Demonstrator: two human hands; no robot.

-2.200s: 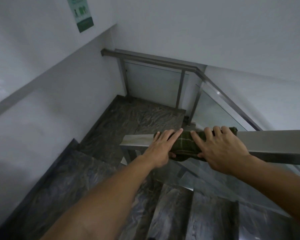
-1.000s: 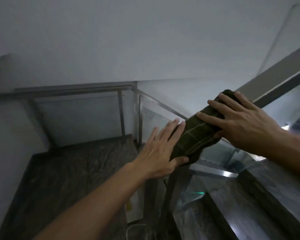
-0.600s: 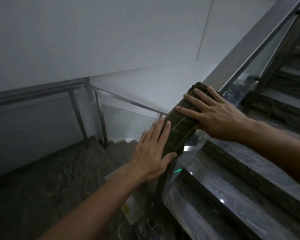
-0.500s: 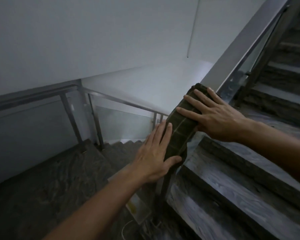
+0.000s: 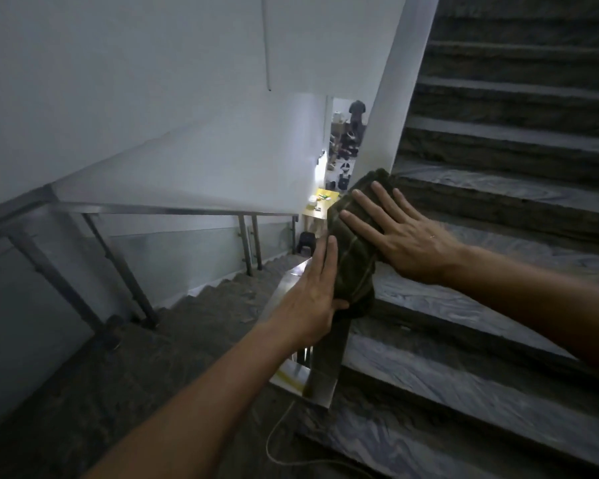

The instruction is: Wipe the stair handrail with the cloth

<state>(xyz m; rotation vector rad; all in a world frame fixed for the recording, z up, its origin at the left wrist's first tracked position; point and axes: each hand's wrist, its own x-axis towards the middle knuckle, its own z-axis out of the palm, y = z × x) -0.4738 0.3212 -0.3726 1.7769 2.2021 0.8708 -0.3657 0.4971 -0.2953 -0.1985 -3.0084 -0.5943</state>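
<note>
A person's left hand point(image 5: 312, 299) and right hand point(image 5: 405, 240), fingers flat and slightly spread, pressed a dark green cloth point(image 5: 355, 243) folded over the steel stair handrail point(image 5: 284, 292) near its lower end, wiping seemingly midway, with the finished portion impossible to judge.

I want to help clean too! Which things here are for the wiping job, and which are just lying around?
For the job:
- green cloth
- handrail under the cloth
- left hand and right hand, both pressing flat on the cloth

Just lying about:
- white cord on the floor
- yellow table downstairs
- dark stool beside it
</note>
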